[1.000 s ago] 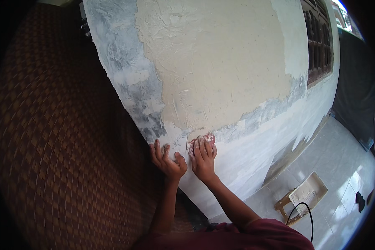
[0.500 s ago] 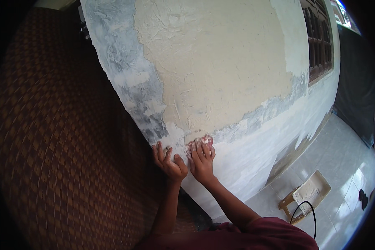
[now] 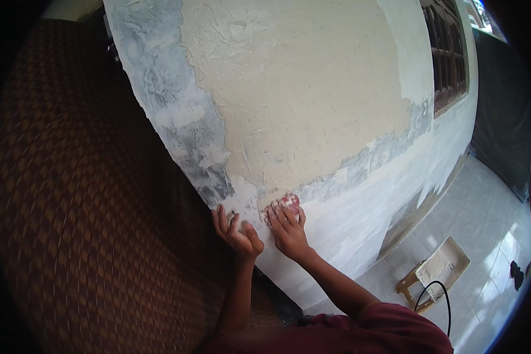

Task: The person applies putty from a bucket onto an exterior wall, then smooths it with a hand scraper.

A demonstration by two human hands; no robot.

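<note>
My right hand [image 3: 289, 230] is pressed to the wall with its fingers closed over a small red piece smeared with white putty [image 3: 287, 203]. The palm and fingers hide most of that piece, so its exact kind does not show. Close by on the left, my left hand [image 3: 239, 237] rests at the wall's corner edge, fingers apart and whitened at the tips. Both hands are at the lower end of the wall [image 3: 307, 94], where a cream putty coat meets grey and white patches.
A tray of pale putty [image 3: 445, 265] sits on a wooden stool [image 3: 408, 285] on the grey tiled floor [image 3: 366, 289]. A black cable [image 3: 447, 304] curves in front. Brown woven-pattern covering [image 3: 82, 194] fills the left. A dark-framed window [image 3: 451, 56] is at upper right.
The view has shifted slightly. My right hand stays on the wall with the red piece, which shows a little more now. The left hand keeps its place at the corner.
</note>
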